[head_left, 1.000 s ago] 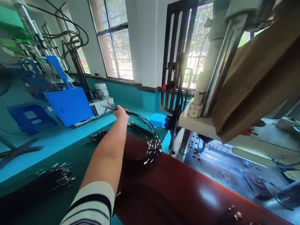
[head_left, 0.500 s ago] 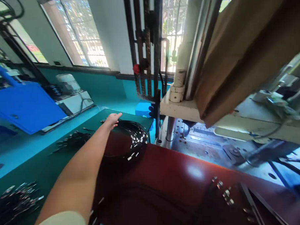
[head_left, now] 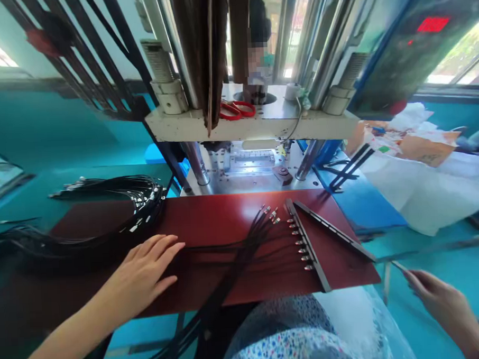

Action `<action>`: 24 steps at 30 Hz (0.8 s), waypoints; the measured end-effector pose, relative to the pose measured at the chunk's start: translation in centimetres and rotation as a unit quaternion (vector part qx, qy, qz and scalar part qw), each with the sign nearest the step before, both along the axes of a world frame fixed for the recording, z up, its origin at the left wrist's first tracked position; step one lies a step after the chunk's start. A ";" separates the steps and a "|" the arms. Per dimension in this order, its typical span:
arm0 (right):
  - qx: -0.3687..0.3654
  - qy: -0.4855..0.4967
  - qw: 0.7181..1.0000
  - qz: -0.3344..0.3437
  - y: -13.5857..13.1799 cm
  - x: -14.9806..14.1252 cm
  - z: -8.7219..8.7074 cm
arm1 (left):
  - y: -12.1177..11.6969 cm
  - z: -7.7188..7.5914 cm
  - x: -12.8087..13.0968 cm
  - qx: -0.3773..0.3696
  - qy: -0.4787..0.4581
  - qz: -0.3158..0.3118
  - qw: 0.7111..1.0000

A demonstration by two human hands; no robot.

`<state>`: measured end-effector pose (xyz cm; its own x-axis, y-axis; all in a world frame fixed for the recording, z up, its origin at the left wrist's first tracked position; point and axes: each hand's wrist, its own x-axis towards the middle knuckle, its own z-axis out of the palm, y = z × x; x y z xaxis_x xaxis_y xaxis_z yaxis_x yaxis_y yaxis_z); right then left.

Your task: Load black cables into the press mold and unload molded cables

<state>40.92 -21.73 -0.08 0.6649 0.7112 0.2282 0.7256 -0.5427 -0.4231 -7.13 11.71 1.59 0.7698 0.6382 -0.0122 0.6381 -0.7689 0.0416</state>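
My left hand [head_left: 148,271] lies palm down at the left part of a dark red board [head_left: 209,215], fingers stretched out, beside thin black cables [head_left: 235,261]. Some cable ends with metal tips sit in a row along a dark slotted bar [head_left: 308,245]; other ends [head_left: 270,212] lie loose in a bunch. A second dark bar [head_left: 335,231] slants beside the first, the two forming a V. Off the board's right edge, my right hand [head_left: 447,300] is closed, with the tip of a thin, pale tool [head_left: 399,266] showing past its fingers; its kind is unclear.
A coiled cable bundle [head_left: 145,197] with white tags lies at the left. Behind the board stands a press [head_left: 253,128] with steel columns and red-handled scissors [head_left: 236,110] on its plate. White sacking [head_left: 422,187] and a blue table [head_left: 371,208] are at the right.
The view has swung right to face the press. My left hand has come back from the cable coil to the board's near left. My right hand has come into view.
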 end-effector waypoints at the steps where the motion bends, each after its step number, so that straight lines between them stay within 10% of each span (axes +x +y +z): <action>1: -0.010 0.072 0.997 0.007 1.2 -0.8 0.5 | -0.6 -0.5 0.7 0.031 0.004 -0.006 0.999; 4: -0.070 0.228 0.958 0.159 5.6 -5.9 1.9 | -1.9 -1.0 3.0 0.064 0.026 -0.026 0.997; 7: -0.155 0.146 0.946 0.244 9.0 -11.4 2.2 | -2.8 -0.9 4.8 0.065 0.056 -0.033 0.996; 12: -0.220 0.046 0.951 0.214 11.0 -13.2 1.7 | -3.1 -0.5 5.8 0.039 0.063 -0.035 0.997; 21: -0.224 0.472 0.849 0.078 14.1 -10.7 3.8 | -1.6 0.4 6.3 -0.081 0.039 -0.044 0.995; 24: -0.152 0.440 0.884 0.037 15.0 -10.8 3.9 | -0.6 1.1 6.7 -0.166 0.030 -0.055 0.984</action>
<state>30.07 -6.74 3.86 0.4387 0.6999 -0.5636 0.2273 -0.6932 -0.6840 -0.40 11.09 2.69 0.8257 0.5036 -0.2542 0.5604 -0.7841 0.2668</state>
